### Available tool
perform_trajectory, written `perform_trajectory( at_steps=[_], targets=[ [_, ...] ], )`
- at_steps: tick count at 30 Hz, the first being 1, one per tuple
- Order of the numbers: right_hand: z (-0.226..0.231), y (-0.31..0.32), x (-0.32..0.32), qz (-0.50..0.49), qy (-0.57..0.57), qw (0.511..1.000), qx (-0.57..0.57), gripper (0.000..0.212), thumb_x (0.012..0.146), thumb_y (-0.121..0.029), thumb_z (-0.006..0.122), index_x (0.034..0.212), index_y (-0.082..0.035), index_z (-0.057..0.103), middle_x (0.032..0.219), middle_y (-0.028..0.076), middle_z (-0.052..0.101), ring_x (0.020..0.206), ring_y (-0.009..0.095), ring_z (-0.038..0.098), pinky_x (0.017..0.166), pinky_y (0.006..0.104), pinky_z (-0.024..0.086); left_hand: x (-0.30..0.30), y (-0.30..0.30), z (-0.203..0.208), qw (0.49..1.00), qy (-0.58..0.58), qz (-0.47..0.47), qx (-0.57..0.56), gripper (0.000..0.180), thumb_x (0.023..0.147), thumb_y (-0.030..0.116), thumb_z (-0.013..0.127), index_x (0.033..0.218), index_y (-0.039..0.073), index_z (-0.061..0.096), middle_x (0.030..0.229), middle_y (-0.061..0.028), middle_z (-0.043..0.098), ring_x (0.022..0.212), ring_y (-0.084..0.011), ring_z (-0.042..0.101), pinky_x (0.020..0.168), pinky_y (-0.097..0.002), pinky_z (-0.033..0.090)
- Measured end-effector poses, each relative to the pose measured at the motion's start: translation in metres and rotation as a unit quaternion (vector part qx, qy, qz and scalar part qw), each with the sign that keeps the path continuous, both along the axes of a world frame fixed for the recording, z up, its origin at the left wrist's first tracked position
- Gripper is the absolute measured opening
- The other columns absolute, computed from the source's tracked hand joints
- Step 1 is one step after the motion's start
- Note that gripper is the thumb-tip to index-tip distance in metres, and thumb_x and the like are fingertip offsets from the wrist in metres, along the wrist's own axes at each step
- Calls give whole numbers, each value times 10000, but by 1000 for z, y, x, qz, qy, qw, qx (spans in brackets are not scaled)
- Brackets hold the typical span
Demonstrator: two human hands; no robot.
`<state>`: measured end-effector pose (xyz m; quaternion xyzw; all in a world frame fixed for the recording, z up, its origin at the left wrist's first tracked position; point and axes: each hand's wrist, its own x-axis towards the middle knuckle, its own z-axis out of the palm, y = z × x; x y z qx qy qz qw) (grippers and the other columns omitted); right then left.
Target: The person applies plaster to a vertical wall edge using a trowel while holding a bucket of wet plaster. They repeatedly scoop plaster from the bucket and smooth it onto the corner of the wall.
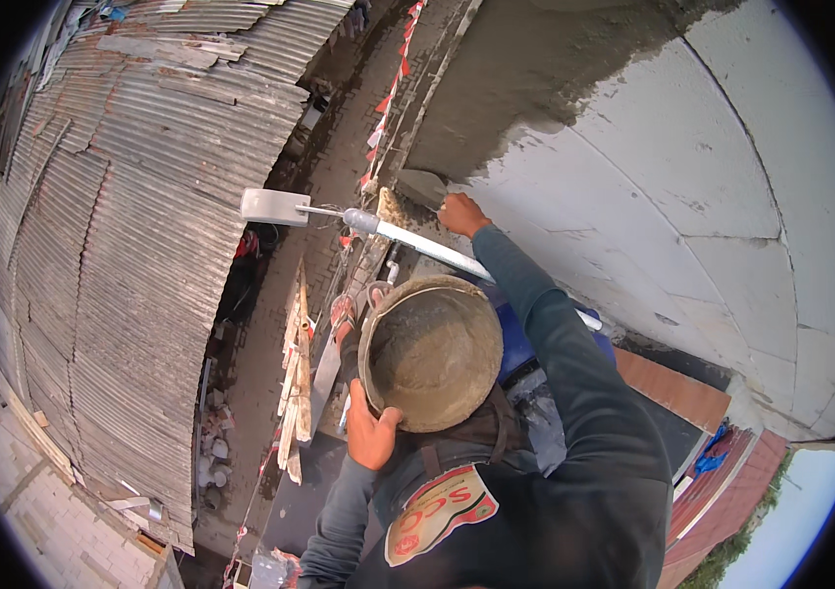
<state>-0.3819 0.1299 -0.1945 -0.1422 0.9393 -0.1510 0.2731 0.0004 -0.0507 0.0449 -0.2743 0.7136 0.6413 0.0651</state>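
Observation:
My left hand point(373, 432) grips the near rim of a round bucket point(370, 363), held against my body. Wet grey mortar point(437, 358) coats its inside and lies at the bottom. Stretched forward, my right hand point(461, 215) is closed round the handle of a trowel point(423, 187). The trowel's blade is at the lower edge of the wet render point(496, 88) that covers the far part of the wall. Nearer to me the wall of pale blocks point(633, 187) is bare, with its joints showing.
A white pole point(437, 249) with a lamp head point(275, 206) crosses beyond the bucket, under my right arm. Red and white flag tape point(400, 79) runs along the paved lane below. Splintered planks point(296, 373) stand at left, beside a rusty corrugated roof point(142, 245). A blue container point(525, 344) is behind the bucket.

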Motion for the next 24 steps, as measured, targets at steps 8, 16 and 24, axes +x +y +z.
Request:
perform_trajectory(
  at_steps=[8, 16, 24],
  targets=[
    [46, 1, 11, -42, 35, 989, -135, 354, 944, -275, 650, 1041, 56, 729, 1060, 325, 719, 1016, 502, 687, 924, 536, 541, 4, -1, -8, 1000, -6, 8, 24, 500, 784, 24, 633, 1266, -48, 519, 1088, -238, 650, 1014, -388, 644, 959, -408, 505],
    [163, 16, 51, -105, 22, 960, -258, 370, 957, -313, 700, 1035, 49, 706, 885, 265, 711, 785, 421, 642, 765, 453, 520, -2, -3, -10, 1000, -13, -15, 13, 520, 781, 42, 634, 1278, -59, 519, 1105, -250, 658, 1015, -390, 650, 952, -409, 510],
    [98, 69, 47, 44, 90, 994, -52, 238, 939, -203, 635, 999, 22, 684, 942, 275, 723, 852, 449, 703, 788, 544, 539, -4, 1, -7, 1000, 1, -4, -11, 546, 781, 56, 657, 1290, -92, 525, 1138, -268, 693, 1035, -408, 686, 947, -418, 521]
  ],
)
